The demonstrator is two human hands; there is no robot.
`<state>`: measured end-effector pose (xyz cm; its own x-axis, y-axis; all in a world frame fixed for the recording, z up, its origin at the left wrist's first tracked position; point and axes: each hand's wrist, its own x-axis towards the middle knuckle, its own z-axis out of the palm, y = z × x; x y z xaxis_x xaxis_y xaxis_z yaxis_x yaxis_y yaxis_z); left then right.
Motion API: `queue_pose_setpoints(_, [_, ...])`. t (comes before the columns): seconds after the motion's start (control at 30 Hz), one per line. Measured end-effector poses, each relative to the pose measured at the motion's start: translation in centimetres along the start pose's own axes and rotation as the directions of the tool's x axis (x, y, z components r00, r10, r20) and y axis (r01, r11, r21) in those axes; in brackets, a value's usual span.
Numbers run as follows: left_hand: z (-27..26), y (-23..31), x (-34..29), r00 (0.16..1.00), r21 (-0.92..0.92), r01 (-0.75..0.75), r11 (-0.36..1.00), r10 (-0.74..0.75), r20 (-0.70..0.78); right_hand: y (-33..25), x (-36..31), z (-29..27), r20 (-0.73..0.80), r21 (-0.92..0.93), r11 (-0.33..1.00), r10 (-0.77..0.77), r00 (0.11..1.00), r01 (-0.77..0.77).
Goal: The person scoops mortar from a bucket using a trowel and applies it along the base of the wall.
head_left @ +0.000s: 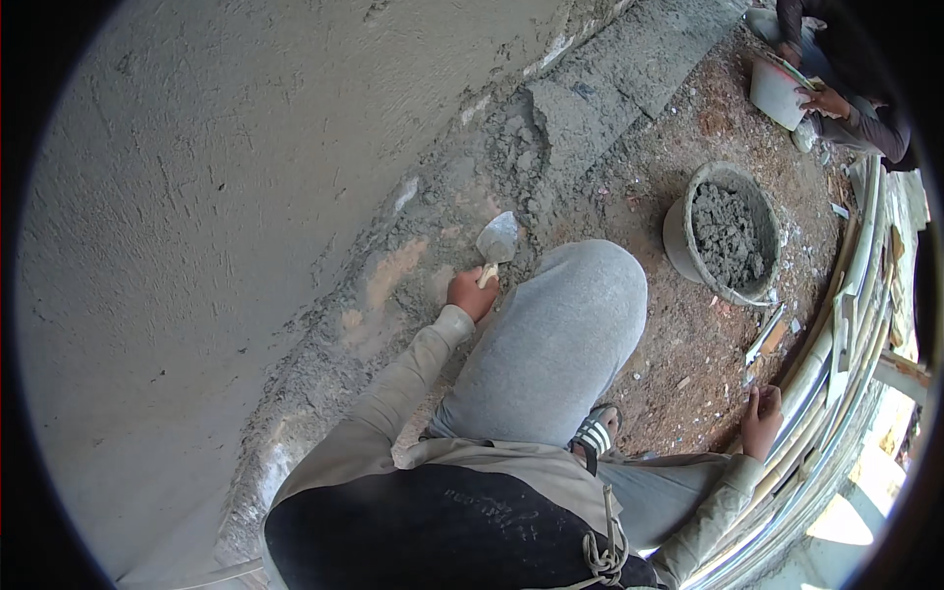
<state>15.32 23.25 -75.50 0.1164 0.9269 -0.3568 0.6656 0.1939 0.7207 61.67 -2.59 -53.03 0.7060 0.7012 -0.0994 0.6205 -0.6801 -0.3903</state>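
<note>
My left hand [472,294] is closed round the pale handle of a trowel [499,238]. The trowel's grey, mortar-smeared blade lies over the rough strip of ground along the wall's foot. Just beyond it is a lumpy heap of wet mortar [518,147], beside a smoother mortar band [629,74] that runs away from me. Over on the right, my right hand [762,423] is held near my bent leg with its fingers curled in, and nothing shows in it. A round bucket [678,236] of grey mortar [728,234] stands ahead of that hand.
A rough plastered wall [226,177] rises on my left. At the far right a person crouches, hands on a pale bucket [777,93]. Bamboo poles and long strips [821,393] line the right side. Brown soil [678,344] with scattered debris lies between.
</note>
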Motion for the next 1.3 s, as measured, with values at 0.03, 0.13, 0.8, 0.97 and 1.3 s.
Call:
queue_pose_setpoints(0.03, [0.5,0.7,0.7,0.998,0.015,-0.046,0.999,0.047,-0.05,0.3,0.1,0.1,-0.03,-0.008,1.0,-0.015,0.999,0.015])
queue_pose_setpoints(0.13, [2.7,0.5,3.5,0.987,-0.002,-0.154,0.988,0.154,-0.037,-0.2,0.4,0.8,-0.048,0.02,1.0,-0.023,0.999,0.024])
queue_pose_setpoints(0.8, [5.0,4.6,9.2,0.988,0.013,-0.108,0.994,0.109,-0.107,-0.8,-0.2,-0.1,-0.032,-0.054,0.998,-0.038,0.999,0.036])
queue_pose_setpoints(0.97, [6.5,9.9,12.0,0.995,-0.299,0.092,0.95,-0.079,0.055,-0.4,0.0,0.3,-0.07,-0.034,0.996,-0.088,0.994,0.086])
queue_pose_setpoints(1.3, [8.8,13.9,18.9,0.979,-0.462,0.201,0.864,-0.19,0.071,-1.4,-1.5,-0.5,-0.093,-0.05,0.997,-0.057,0.994,0.053])
